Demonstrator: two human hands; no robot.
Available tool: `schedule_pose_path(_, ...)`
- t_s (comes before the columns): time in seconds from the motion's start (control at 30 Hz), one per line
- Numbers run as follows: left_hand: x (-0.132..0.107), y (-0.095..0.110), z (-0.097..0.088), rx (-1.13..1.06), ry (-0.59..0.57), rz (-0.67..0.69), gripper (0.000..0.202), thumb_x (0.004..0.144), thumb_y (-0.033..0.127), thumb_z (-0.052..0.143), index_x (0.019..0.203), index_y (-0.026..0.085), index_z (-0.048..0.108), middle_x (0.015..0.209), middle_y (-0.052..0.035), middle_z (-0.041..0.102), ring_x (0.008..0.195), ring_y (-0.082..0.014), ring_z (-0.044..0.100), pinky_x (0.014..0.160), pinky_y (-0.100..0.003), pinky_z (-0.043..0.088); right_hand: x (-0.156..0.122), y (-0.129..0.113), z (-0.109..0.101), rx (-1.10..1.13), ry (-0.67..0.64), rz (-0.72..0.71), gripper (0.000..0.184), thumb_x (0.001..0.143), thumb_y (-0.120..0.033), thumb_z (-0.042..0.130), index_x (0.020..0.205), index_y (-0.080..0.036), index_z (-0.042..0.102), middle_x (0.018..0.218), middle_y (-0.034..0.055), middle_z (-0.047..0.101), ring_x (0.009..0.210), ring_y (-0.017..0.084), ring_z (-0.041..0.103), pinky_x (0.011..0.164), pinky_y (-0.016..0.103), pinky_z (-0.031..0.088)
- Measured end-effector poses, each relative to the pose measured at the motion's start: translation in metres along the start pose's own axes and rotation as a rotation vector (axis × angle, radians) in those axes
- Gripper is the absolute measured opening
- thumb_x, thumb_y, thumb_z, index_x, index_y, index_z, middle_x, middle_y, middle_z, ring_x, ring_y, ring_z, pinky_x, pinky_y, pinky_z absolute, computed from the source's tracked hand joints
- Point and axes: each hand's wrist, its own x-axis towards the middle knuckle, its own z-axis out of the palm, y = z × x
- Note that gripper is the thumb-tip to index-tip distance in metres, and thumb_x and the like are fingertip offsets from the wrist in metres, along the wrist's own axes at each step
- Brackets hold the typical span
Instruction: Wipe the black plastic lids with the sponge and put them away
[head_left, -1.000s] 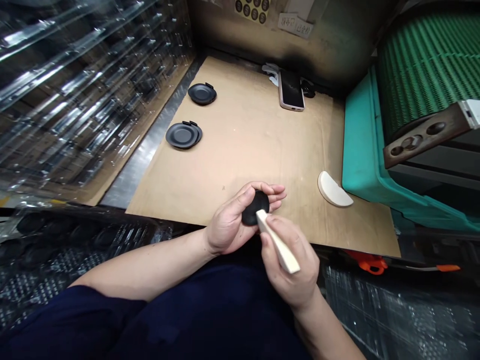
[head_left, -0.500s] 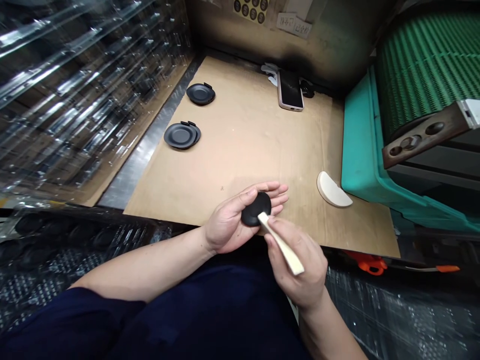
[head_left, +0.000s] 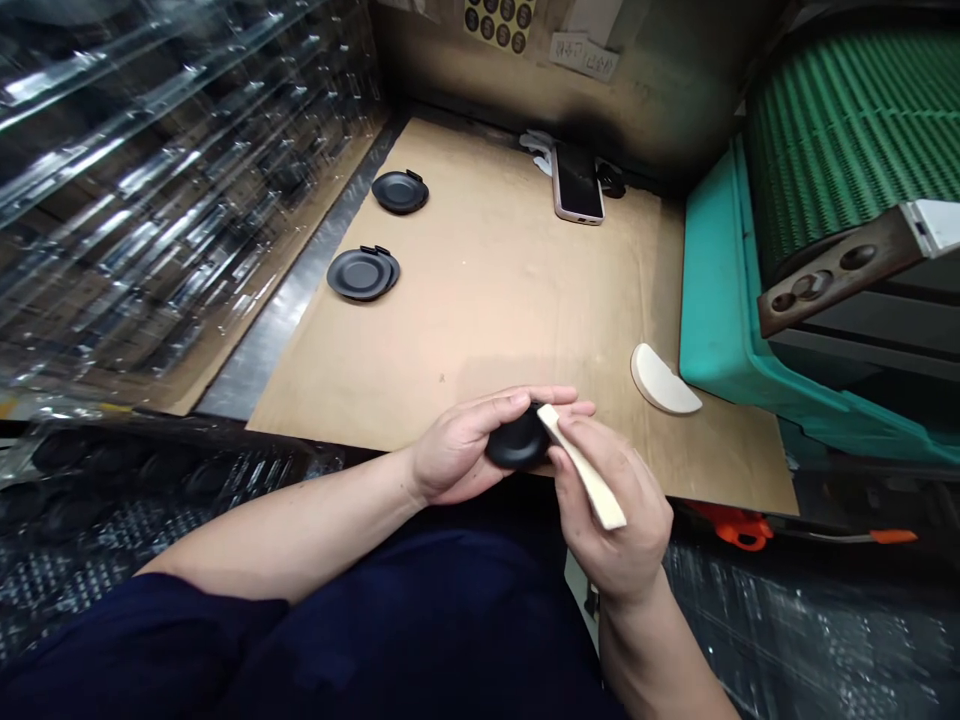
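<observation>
My left hand (head_left: pixel 457 445) holds a round black plastic lid (head_left: pixel 516 443), with the thumb on its edge and the fingers beneath. Between the thumb and fingers of my right hand (head_left: pixel 619 500) is a cream-coloured sponge pad (head_left: pixel 583 470), seen edge-on. The pad's upper end meets the right side of the black lid. On the cardboard sheet (head_left: pixel 487 310) at the left lie more black round parts with small hinge tabs: one piece (head_left: pixel 400 191) farther back and an overlapping pair (head_left: pixel 361 273) nearer. A second, half-round cream pad (head_left: pixel 664 380) lies to the right.
A phone (head_left: pixel 577 185) lies at the back of the sheet, beside a whitish crumpled item (head_left: pixel 538 150). A teal bin (head_left: pixel 716 290) and a green ribbed belt (head_left: pixel 862 140) stand at right. Stacked clear plastic trays (head_left: pixel 172 200) fill the left. An orange-handled tool (head_left: pixel 739 527) sits below the front edge.
Both hands have shifted slightly right. The lid has tilted in my left hand, and the pad's tip has moved from the lid's lower part to its right edge.
</observation>
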Motion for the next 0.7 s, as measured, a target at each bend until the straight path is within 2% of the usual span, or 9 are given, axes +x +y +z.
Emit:
schedule_pose_path(0.1, -0.001, 0.001, 0.001, 0.017, 0.028, -0.021, 0.039, 0.100, 0.031, 0.052, 0.130, 0.012, 0.068, 0.143, -0.0177, 0.063, 0.139, -0.0325, 0.054, 0.118, -0.049, 0.039, 0.001, 0.002, 0.004, 0.004, 0.057, 0.006, 0.051, 0.085, 0.002, 0.068, 0.133, -0.014, 0.062, 0.120, 0.0135, 0.072, 0.112, 0.024, 0.070, 0.098, 0.042, 0.060)
schedule_pose_path(0.27, -0.002, 0.001, 0.002, 0.011, 0.021, 0.005, 0.042, 0.100, 0.034, 0.054, 0.133, 0.012, 0.066, 0.144, -0.0189, 0.061, 0.140, -0.0329, 0.052, 0.116, -0.049, 0.041, 0.000, -0.001, 0.001, -0.002, 0.000, 0.063, 0.048, 0.085, 0.001, 0.069, 0.130, -0.015, 0.063, 0.119, 0.0117, 0.073, 0.110, 0.024, 0.071, 0.095, 0.038, 0.060)
schedule_pose_path(0.43, 0.000, 0.001, 0.000, 0.040, 0.032, -0.036, 0.040, 0.098, 0.032, 0.056, 0.130, 0.010, 0.068, 0.138, -0.0197, 0.066, 0.134, -0.0319, 0.059, 0.117, -0.049, 0.040, 0.003, 0.001, -0.002, -0.013, 0.030, 0.010, 0.051, 0.084, 0.002, 0.069, 0.132, -0.014, 0.063, 0.121, 0.0130, 0.073, 0.111, 0.024, 0.071, 0.096, 0.040, 0.060)
schedule_pose_path(0.7, -0.001, 0.002, 0.002, 0.036, -0.017, -0.039, 0.044, 0.098, 0.035, 0.057, 0.134, 0.011, 0.066, 0.147, -0.0197, 0.059, 0.141, -0.0341, 0.051, 0.119, -0.050, 0.037, 0.001, -0.003, -0.013, -0.051, -0.100, 0.004, 0.049, 0.085, 0.002, 0.069, 0.131, -0.012, 0.064, 0.122, 0.0136, 0.073, 0.108, 0.023, 0.070, 0.089, 0.038, 0.058)
